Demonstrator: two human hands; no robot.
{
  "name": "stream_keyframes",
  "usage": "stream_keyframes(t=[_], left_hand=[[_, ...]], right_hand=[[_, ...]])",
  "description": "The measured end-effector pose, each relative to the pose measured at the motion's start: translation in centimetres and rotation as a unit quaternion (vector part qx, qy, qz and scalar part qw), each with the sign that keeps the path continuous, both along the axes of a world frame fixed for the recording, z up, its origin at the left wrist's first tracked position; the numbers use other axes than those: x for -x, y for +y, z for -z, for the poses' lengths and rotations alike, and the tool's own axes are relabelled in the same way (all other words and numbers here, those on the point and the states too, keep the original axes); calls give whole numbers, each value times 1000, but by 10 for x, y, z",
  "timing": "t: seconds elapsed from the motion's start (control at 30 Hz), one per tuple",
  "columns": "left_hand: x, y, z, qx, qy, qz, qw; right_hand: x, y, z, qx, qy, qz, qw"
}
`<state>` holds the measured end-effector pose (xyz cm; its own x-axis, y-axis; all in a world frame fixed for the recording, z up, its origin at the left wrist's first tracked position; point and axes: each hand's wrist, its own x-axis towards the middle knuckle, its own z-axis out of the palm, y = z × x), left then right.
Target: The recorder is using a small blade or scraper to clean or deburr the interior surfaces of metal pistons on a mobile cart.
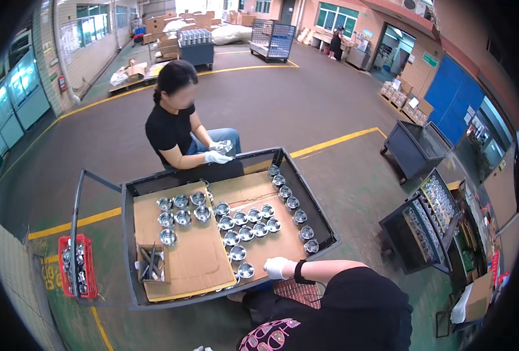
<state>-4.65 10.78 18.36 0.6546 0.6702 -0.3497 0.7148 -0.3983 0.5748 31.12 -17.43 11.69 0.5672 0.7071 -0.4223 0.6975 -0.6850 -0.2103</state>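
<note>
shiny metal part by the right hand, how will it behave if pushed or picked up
The shiny metal part beside the right hand is probably stiff and fairly heavy, since it looks metallic. Its glossy surface may be slippery. Its round outline suggests it could roll if tipped.

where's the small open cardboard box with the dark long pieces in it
In the head view, the small cardboard box is at left, in the gray cart's near left corner, on a cardboard sheet just below and left of a silver metal part.
</note>
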Motion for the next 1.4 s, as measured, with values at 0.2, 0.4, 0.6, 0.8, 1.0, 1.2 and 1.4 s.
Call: stream_keyframes(t=[0.2,0.4,0.6,0.8,1.0,1.2,1.4], left_hand=[[-96,-1,-32,92,53,5,994],[-112,15,-37,102,128,39,986],[-113,32,-40,97,78,-26,992],[-69,64,40,115,109,28,987],[29,98,174,-101,240,318,912],[56,98,181,-111,244,312,912],[67,77,182,-112,243,296,917]], right_hand=[[-37,32,-5,-52,106,64,991],[-59,47,-7,-31,136,106,985],[-59,31,45,3,170,150,974],[-35,-11,122,72,103,257,958],[-17,2,122,104,167,251,948],[-5,29,120,68,166,249,952],[2,36,120,62,153,223,961]])
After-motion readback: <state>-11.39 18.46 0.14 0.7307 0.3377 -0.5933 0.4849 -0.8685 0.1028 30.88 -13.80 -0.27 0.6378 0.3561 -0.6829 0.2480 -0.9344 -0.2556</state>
